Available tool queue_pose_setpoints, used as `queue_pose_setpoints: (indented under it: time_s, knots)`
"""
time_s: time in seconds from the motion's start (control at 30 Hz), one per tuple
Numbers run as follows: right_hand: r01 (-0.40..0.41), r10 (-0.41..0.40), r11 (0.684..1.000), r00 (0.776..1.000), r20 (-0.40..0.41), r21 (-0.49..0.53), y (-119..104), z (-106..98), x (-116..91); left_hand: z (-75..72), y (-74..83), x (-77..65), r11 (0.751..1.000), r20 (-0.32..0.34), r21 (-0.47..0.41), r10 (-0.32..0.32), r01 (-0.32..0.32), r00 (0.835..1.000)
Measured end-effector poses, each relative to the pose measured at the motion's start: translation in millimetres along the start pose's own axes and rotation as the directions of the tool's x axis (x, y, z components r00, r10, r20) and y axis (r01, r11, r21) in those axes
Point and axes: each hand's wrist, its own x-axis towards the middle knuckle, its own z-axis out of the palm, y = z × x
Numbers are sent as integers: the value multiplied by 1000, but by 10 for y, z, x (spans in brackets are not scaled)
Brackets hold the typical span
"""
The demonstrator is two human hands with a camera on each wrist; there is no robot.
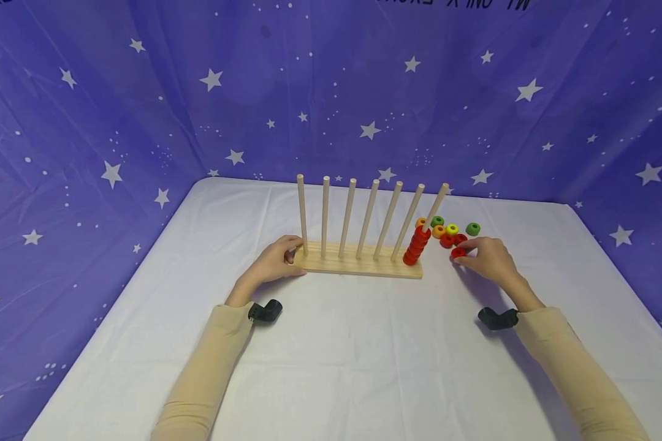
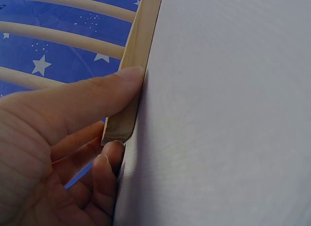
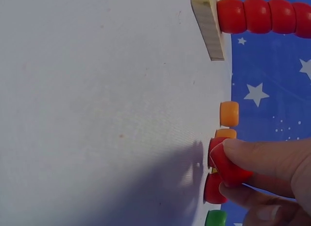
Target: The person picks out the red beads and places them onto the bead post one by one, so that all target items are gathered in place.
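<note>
A wooden pegboard point(image 1: 358, 264) with several upright pegs stands on the table. Its rightmost peg carries a stack of red beads point(image 1: 416, 246); the other pegs are bare. My left hand point(image 1: 273, 260) grips the board's left end, with the thumb along the front edge and fingers round the end, as the left wrist view shows. To the right of the board, my right hand point(image 1: 491, 260) pinches a red bead point(image 3: 229, 165) between thumb and fingers.
Loose beads lie behind and left of my right hand: two red beads point(image 1: 447, 241), orange beads point(image 1: 439, 231), a yellow bead point(image 1: 452, 229) and green beads point(image 1: 473, 229). A white cloth point(image 1: 331, 367) covers the table, and a blue starry curtain point(image 1: 331, 92) hangs behind.
</note>
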Motion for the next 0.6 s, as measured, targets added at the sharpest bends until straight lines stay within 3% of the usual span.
queue_pose_setpoints:
  time_s: [0.6]
  knots:
    - [78, -77, 997, 988, -131, 8, -133, -78, -112, 14, -35, 14, 1000, 0, 17, 10, -10, 1000]
